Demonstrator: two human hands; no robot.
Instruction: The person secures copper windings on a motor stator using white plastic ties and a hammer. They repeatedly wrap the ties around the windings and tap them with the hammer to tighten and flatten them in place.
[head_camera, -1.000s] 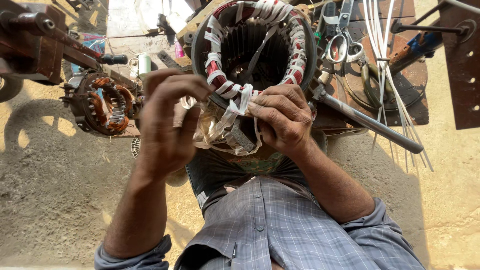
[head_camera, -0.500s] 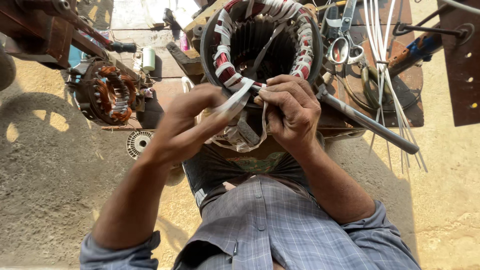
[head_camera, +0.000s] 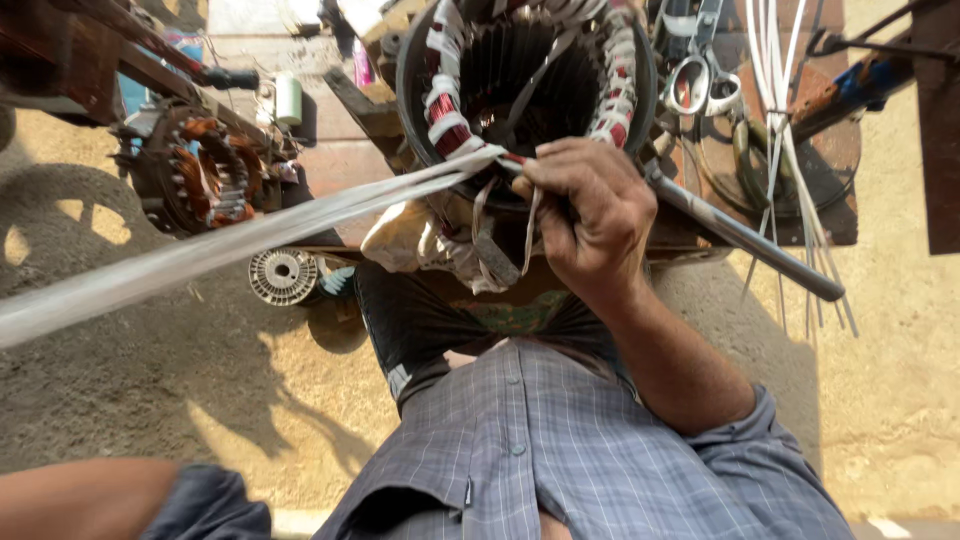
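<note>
White cloth tape (head_camera: 240, 240) runs taut from the far left edge of view up to the stator rim. Left hand itself out of frame; only the left forearm (head_camera: 80, 495) shows at bottom left, so its grip cannot be told.

Upper left: second, smaller stator (head_camera: 205, 175) with bare copper windings, lying on the ground. Just right of it, a round slotted disc (head_camera: 283, 276).

Centre: large motor stator (head_camera: 520, 80), dark housing, open bore facing the camera. Inside it: laminated slots and a coil ring bound in white tape with red showing between wraps. Tape end meets the near rim.

Right hand (head_camera: 590, 215) closed on the tape at that rim, fingers curled tight, pinching it against the winding.

Right: steel rod (head_camera: 745, 240) slanting down, scissors (head_camera: 700, 80), loose white strips (head_camera: 785, 150) on a wooden board (head_camera: 830, 200).
</note>
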